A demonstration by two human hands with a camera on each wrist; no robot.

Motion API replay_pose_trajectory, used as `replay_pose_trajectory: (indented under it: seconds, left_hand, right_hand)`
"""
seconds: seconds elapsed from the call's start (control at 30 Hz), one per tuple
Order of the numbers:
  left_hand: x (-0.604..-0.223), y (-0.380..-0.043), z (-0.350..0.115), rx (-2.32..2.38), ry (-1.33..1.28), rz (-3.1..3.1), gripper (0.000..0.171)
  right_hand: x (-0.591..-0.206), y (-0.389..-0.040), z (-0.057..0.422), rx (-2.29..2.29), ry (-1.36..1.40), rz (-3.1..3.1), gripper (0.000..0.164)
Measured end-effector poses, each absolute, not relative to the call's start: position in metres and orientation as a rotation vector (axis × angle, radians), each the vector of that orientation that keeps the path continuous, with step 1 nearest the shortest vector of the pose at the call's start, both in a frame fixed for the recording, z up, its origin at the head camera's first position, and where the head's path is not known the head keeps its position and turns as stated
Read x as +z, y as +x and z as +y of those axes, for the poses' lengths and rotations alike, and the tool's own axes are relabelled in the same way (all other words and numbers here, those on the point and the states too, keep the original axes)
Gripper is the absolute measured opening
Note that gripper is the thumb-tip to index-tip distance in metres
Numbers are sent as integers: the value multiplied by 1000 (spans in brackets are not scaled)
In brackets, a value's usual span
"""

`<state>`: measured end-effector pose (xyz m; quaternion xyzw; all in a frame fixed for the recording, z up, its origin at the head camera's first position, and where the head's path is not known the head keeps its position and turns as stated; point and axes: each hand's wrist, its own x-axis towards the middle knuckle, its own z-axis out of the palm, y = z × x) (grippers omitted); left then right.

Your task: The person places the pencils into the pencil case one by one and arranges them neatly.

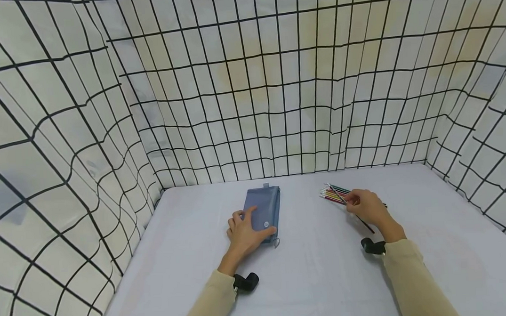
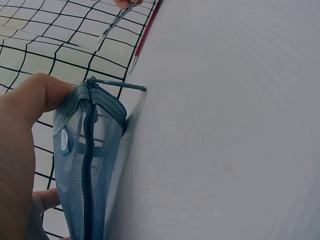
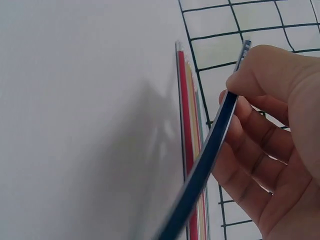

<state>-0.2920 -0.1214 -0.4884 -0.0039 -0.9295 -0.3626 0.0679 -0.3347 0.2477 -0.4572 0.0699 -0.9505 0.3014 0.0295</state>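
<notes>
A blue mesh zip pencil case [image 1: 260, 203] lies flat on the white table. My left hand [image 1: 244, 234] rests spread over its near part, thumb near the corner with the zip pull; the left wrist view shows the case's zipped side [image 2: 89, 165]. Farther right, my right hand [image 1: 368, 208] pinches a dark blue pencil [image 3: 207, 150] between thumb and fingers, holding it slanted above the table. Just beyond that hand several coloured pencils [image 1: 333, 198] lie side by side, partly hidden by it.
A white cloth wall with a black grid [image 1: 284, 95] stands behind the table [image 1: 308, 268] and along its sides. Each wrist wears a small black camera [image 1: 246, 282].
</notes>
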Motion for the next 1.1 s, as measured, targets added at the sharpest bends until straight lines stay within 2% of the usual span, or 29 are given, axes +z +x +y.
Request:
replay_pose_trajectory:
  seconds: [0.63, 1.1]
  left_hand:
    - [-487, -291, -124, -1103, -14, -2801, 91]
    - [-488, -291, -122, -1096, -6, -2793, 88]
  right_hand:
    - [-457, -333, 225, 1648, 102, -2766, 34]
    - [-460, -331, 189, 1869, -58, -2713, 37]
